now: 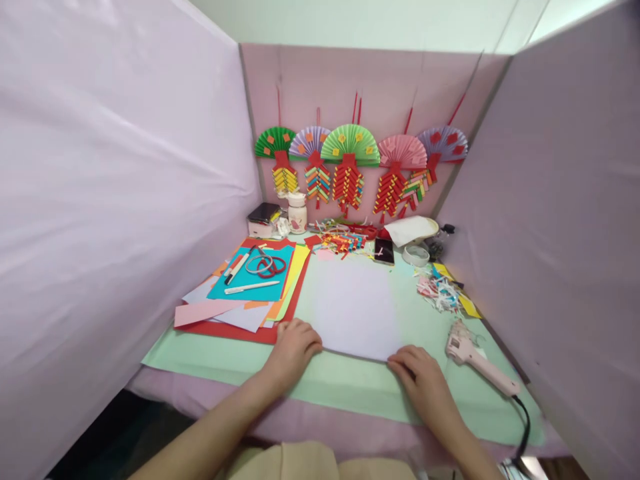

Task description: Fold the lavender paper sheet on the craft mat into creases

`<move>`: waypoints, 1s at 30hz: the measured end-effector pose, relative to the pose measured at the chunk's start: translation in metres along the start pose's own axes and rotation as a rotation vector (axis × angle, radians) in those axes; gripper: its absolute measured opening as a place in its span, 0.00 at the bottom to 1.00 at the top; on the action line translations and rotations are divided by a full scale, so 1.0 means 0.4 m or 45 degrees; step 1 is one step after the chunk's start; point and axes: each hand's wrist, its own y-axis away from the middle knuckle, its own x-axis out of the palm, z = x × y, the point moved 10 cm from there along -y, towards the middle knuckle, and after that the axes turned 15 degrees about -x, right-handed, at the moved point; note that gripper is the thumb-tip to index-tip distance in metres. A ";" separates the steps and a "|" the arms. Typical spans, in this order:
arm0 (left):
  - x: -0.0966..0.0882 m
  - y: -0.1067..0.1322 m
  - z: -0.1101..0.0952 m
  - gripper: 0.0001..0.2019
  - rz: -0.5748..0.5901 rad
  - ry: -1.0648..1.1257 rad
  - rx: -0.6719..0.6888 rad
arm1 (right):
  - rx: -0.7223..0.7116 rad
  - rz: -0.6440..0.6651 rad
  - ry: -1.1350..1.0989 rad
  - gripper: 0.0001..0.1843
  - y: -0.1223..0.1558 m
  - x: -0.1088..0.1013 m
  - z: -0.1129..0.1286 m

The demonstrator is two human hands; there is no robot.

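Your left hand [295,347], right hand [417,377]: fingers together on near corners of pale lilac rectangular paper sheet [355,307], steadying it; cannot tell if pinching.

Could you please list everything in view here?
paper fans: five, green, lilac, pink, back wall
sheet: one, white, mid-mat
cutting mat: one, pale green, tabletop
paper stack: one, multicoloured, left of sheet
scissors: two, red and grey, on stack
pens: two, whitish, on stack
glue gun: one, pinkish white, right of sheet
phone: one, black, behind sheet
scraps: pile, mixed, far right
left hand: one, sheet's near-left corner
right hand: one, sheet's near-right corner
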 end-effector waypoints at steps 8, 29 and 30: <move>0.015 -0.038 0.010 0.10 0.141 -0.067 -0.126 | 0.202 0.151 -0.101 0.12 -0.020 0.006 -0.047; 0.046 -0.111 0.029 0.14 0.516 -0.439 -0.262 | 0.602 0.591 -0.021 0.14 -0.030 0.020 -0.123; 0.049 -0.114 0.030 0.14 0.531 -0.450 -0.262 | 0.604 0.597 -0.010 0.15 -0.030 0.018 -0.123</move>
